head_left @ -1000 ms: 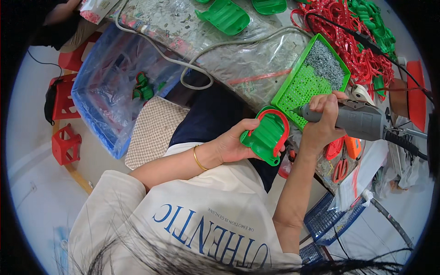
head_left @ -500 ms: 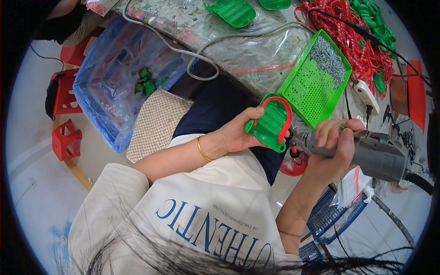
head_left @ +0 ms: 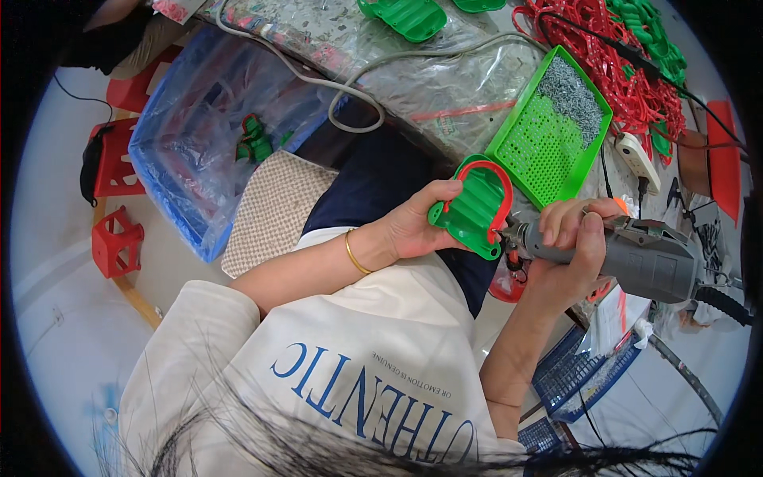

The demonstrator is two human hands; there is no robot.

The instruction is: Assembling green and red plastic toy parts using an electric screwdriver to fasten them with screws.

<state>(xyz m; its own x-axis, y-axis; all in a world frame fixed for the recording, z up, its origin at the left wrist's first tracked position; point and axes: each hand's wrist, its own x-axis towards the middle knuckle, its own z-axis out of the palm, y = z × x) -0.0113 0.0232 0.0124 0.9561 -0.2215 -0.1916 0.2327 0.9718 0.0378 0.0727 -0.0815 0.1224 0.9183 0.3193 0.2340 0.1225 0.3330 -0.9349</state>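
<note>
My left hand [head_left: 421,221] is closed on the edge of a green moulded plastic shell [head_left: 480,205], held above my lap. A red strap [head_left: 507,189] curves in an arch along the shell's rim. In my right hand [head_left: 574,242] is a grey power screwdriver [head_left: 653,266], my fingers wrapped round its front part. Its nose points left, and the tip meets the strap's lower end at the shell's right side. Whether a screw sits at the tip is too small to make out.
A green mesh tray [head_left: 547,159] of small silvery screws [head_left: 571,89] lies on the worktable beside red straps [head_left: 596,67]. More green shells [head_left: 413,20] lie farther back. At left stands a blue plastic-lined bin [head_left: 171,203]; a grey cable [head_left: 350,127] hangs over the table edge.
The screwdriver has shifted slightly left with my right hand, bringing its tip onto the strap's lower end. My left hand and the shell have barely moved.
</note>
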